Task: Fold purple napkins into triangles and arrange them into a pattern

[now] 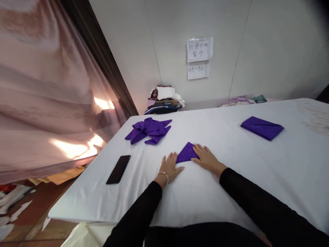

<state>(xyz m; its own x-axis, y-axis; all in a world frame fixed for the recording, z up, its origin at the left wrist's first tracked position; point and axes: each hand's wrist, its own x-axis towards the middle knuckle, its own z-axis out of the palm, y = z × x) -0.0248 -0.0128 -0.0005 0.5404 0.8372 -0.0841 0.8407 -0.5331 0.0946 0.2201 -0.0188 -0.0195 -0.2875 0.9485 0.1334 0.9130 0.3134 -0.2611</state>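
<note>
A purple cloth napkin, folded into a triangle, lies flat on the white tablecloth between my hands. My left hand, with a bracelet at the wrist, rests at the napkin's left corner, palm down and fingers stretched out. On the right side of the cloth, my right hand lies flat with its fingers over the edge, covering that part. Neither hand grips the fabric.
Several knotted or folded purple napkins lie at the back left. A folded purple napkin is at the right. A black phone lies on the left. Stacked clothes and a pink curtain stand beyond the table.
</note>
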